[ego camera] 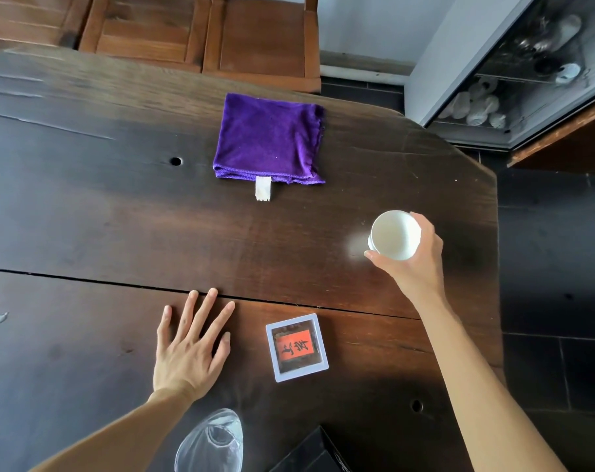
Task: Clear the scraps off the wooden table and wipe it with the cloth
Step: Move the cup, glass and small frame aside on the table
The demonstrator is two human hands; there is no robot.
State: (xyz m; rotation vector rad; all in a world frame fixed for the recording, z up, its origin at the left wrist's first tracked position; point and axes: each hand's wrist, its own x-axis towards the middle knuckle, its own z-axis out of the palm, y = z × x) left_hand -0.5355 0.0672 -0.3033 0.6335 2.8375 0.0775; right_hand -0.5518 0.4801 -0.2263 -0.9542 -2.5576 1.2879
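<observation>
A folded purple cloth with a white tag lies on the dark wooden table, toward the far side. My right hand grips a small white cup just above the table near its right edge; the cup looks empty inside. My left hand rests flat on the table with fingers spread, holding nothing. I cannot make out any scraps on the surface.
A small white-framed box with a red label lies between my hands. A clear glass vessel and a black box sit at the near edge. Wooden chairs stand beyond the table. A glass cabinet is at the right.
</observation>
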